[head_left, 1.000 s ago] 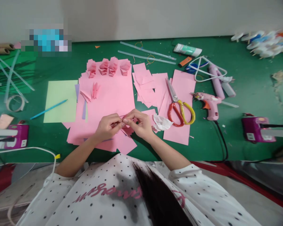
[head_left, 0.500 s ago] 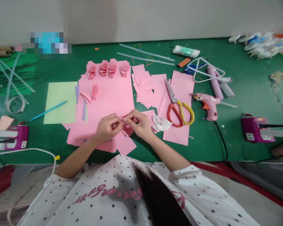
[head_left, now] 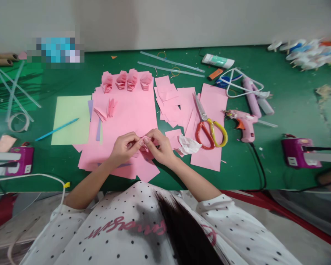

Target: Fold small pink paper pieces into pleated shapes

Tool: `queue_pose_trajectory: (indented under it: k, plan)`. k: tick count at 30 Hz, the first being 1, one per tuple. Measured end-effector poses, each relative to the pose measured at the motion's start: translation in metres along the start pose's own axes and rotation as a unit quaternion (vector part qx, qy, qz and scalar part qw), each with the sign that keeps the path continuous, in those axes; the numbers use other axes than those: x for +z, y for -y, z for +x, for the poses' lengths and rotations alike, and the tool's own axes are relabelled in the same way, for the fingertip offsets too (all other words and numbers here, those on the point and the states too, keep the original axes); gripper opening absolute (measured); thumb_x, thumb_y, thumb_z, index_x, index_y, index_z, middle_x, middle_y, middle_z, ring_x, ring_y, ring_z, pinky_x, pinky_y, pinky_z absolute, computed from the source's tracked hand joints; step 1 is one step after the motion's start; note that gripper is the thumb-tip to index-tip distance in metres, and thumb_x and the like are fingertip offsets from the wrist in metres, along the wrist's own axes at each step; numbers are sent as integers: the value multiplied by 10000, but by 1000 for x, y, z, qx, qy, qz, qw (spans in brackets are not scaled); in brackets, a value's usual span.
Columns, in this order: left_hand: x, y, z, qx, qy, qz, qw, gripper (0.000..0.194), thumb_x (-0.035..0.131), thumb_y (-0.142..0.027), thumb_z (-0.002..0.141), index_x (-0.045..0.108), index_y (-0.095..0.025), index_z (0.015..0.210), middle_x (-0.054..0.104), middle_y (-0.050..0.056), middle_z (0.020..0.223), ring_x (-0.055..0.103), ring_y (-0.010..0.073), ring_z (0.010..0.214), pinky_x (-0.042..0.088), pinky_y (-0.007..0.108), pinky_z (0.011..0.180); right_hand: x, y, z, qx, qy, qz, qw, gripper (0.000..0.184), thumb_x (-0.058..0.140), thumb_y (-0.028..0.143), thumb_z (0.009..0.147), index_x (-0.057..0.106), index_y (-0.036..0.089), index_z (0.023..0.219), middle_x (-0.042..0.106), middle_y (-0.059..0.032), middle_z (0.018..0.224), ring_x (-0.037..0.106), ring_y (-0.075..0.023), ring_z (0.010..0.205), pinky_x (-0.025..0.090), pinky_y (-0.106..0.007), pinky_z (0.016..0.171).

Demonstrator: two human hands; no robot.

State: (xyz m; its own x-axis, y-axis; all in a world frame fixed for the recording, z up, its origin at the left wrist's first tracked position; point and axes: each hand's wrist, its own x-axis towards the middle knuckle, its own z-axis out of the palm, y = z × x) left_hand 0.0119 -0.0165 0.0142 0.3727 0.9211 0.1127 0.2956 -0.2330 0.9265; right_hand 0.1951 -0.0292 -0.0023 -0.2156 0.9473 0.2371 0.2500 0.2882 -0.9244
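My left hand (head_left: pixel 126 146) and my right hand (head_left: pixel 160 147) meet low over a stack of large pink paper sheets (head_left: pixel 124 114). Both are closed, thumbs and fingers pinching a small piece of pink paper (head_left: pixel 145 142) between them. Most of that piece is hidden by the fingers, so its folds do not show clearly. Beyond the hands lie thin folded pink strips (head_left: pixel 110 108). Several pleated pink paper pieces (head_left: pixel 131 80) stand in a row along the far edge of the stack.
Scissors (head_left: pixel 205 129) with red and yellow handles lie on pink paper to the right, beside crumpled white tissue (head_left: pixel 189 144). Farther right are a pink glue gun (head_left: pixel 245 123) with a cord and a purple power block (head_left: pixel 302 151). Leftward, a blue pencil (head_left: pixel 57 129) rests on green paper (head_left: pixel 71 106).
My fingers have shifted slightly on the pink paper, and my right hand has turned a little, with more of the paper showing beneath the thumbs. Things on the table stay put.
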Motion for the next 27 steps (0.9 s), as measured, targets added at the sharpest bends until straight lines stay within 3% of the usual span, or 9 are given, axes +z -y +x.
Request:
queue_pose_trajectory:
  k: [8,11,15,21,24,27]
  plan:
    - [0,0,-2,-13,30,1,999,273,633,-299,923,593,-164,688,490,-34,624,382,76,533,311,229,504,2,-1,-1,-31,-5,-5,999,282,517,386,1015,530,231,779,581,-27,750,569,-189,753,458,-359,709]
    - [-2,-2,0,-13,33,-9,999,301,632,-306,929,589,-161,669,481,-31,622,387,81,549,308,233,514,2,-2,-1,-4,-9,-5,1000,309,523,428,1009,524,232,770,568,-17,734,554,-179,720,452,-350,687]
    - [-4,-1,2,-14,23,-36,999,290,630,-302,923,585,-164,672,481,-25,637,396,89,566,310,238,526,4,-2,-1,24,-15,3,1000,304,536,467,993,532,233,800,564,-11,751,538,-170,711,441,-341,677]
    - [-2,3,2,-33,-14,-54,998,324,639,-341,908,518,-174,657,442,-37,626,359,86,547,296,243,522,3,0,0,-19,-3,3,1000,257,554,338,977,469,235,758,513,5,719,492,-167,699,397,-327,651]
    - [1,6,0,-53,-2,-78,996,345,649,-410,914,553,-172,685,485,-27,637,384,85,547,308,240,516,0,3,1,-46,-15,20,999,246,564,306,971,483,231,751,510,5,717,488,-167,714,391,-329,670]
    - [1,7,0,-73,-21,-113,991,340,686,-462,894,597,-171,741,535,-15,670,417,83,549,325,231,503,-4,3,1,-30,-38,43,998,266,569,335,972,496,230,739,511,5,714,484,-168,715,384,-335,676]
